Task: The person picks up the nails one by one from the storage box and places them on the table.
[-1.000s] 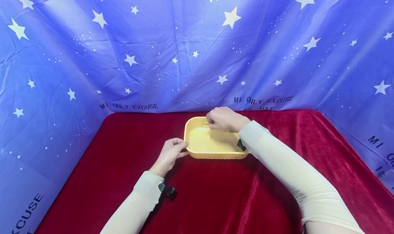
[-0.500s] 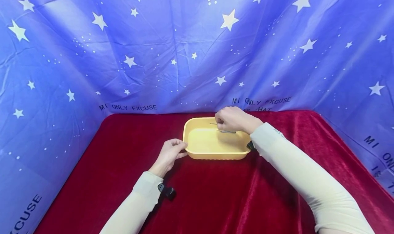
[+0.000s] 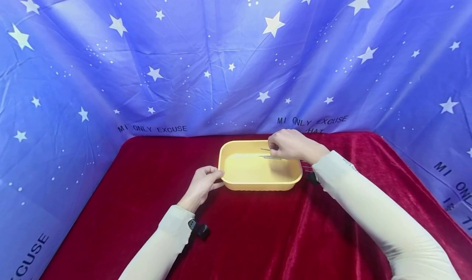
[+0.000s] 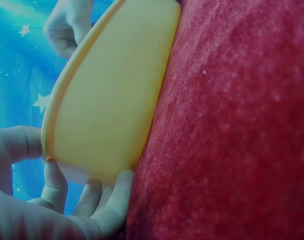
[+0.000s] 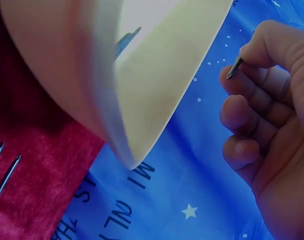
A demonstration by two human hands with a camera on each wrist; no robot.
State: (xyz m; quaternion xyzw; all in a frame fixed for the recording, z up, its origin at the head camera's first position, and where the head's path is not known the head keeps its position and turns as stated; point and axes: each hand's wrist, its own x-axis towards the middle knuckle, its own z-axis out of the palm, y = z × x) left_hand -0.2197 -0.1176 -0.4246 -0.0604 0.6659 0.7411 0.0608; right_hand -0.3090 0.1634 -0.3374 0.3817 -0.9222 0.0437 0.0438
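A shallow yellow tray [image 3: 236, 186] with rounded corners rests on the red cloth. My left hand [image 3: 203, 186] pinches its left end at the rim, with the lower fingers against the outer wall in the left wrist view. Over the tray's far right part, my right hand [image 3: 291, 145] holds a nail [image 5: 234, 69] between thumb and index finger. The nail's pointed end sticks out, and much of its shank is hidden by the fingers. Below that hand, several nails [image 3: 270, 157] lie together on the tray floor, pointed ends showing in the right wrist view.
More nails [image 5: 6, 180] lie on the red velvet cloth [image 3: 258, 231] just right of the tray, partly behind the right sleeve [image 3: 354, 194]. A blue curtain [image 3: 206, 38] with white stars hangs around the table's back and sides.
My right hand has moved rightward over the tray, still holding the nail. The nails on the tray floor and those on the cloth have come more into view. The left hand stays at the rim.
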